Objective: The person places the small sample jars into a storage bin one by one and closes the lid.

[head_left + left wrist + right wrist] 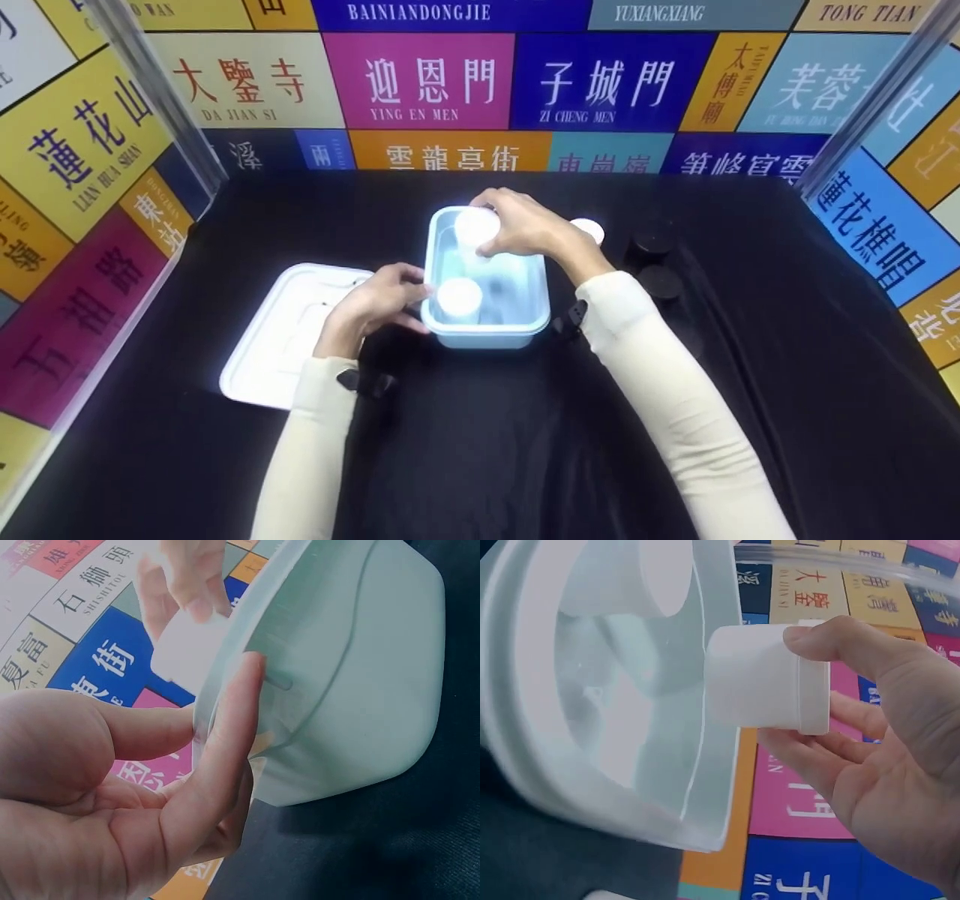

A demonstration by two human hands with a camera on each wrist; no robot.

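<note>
White jar (754,679) over pale-blue tub (491,340)

From where I stand, the back wall (424,52) is a patchwork of coloured panels with large Chinese characters, many with Latin lettering. A pink panel (352,82) reads "YING EN MEN", beside a dark blue one reading "ZI CHENG MEN". The same patchwork covers the left wall (97,195), yellow above magenta, and the right wall (885,217), where a bright blue panel shows. Shiny, see-through posts (161,90) stand at both back corners. Black cloth (450,442) spreads between the walls, creased on the right, under bright light.
</note>
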